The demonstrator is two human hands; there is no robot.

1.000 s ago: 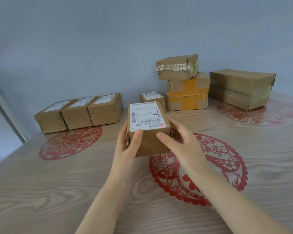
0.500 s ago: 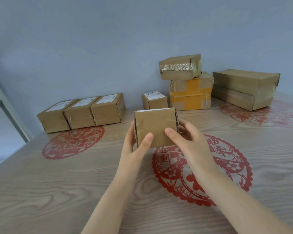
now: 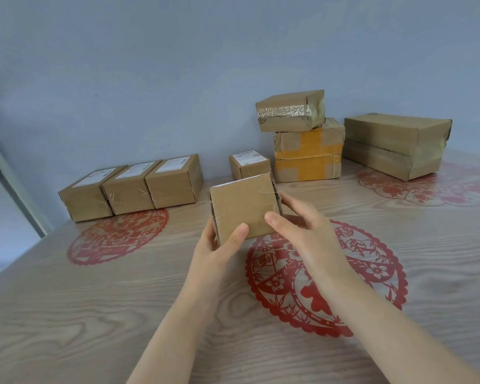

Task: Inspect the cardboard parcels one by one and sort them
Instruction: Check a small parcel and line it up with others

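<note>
Wood-grain table (image 3: 81, 314), red paper-cut decals (image 3: 313, 296), blue wall (image 3: 150, 79), left hand (image 3: 214, 250) and right hand (image 3: 302, 234) gripping parcel (image 3: 243, 206)

Illegible print on white labels (image 3: 172, 164) of parcels (image 3: 175, 189)

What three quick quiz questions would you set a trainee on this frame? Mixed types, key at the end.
1. True or false: the left hand and the right hand both hold the small parcel.
2. How many parcels make up the labelled row at the left? A two, B three, C five.
3. Fill in: the silver-taped parcel lies on a lower parcel crossed with ____ tape.
Key: 1 true; 2 B; 3 yellow.
</note>
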